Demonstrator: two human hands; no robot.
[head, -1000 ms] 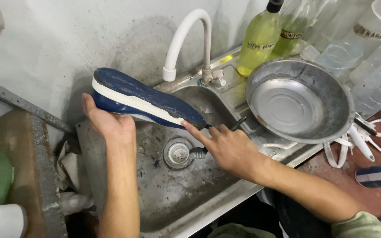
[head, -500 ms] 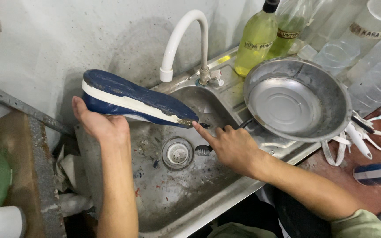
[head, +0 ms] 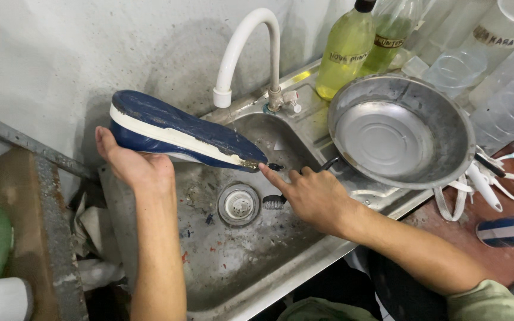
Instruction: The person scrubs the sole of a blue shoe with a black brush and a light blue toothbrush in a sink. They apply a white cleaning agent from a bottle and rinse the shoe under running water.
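My left hand holds a dark blue shoe with a white midsole by its heel end, sole turned up, over the steel sink. My right hand is just right of the shoe's toe. Its index finger is stretched out and touches the worn toe tip. The other fingers are curled around a small dark brush, whose head pokes out below the hand near the drain.
A white curved tap stands behind the sink. A large metal bowl rests on the right rim, with yellow-green bottles and clear containers behind it. White tools and a blue-and-white bottle lie on the red counter.
The shoe and my left hand shifted a little to the left. My right hand stayed by the toe, its index finger now on the tip.
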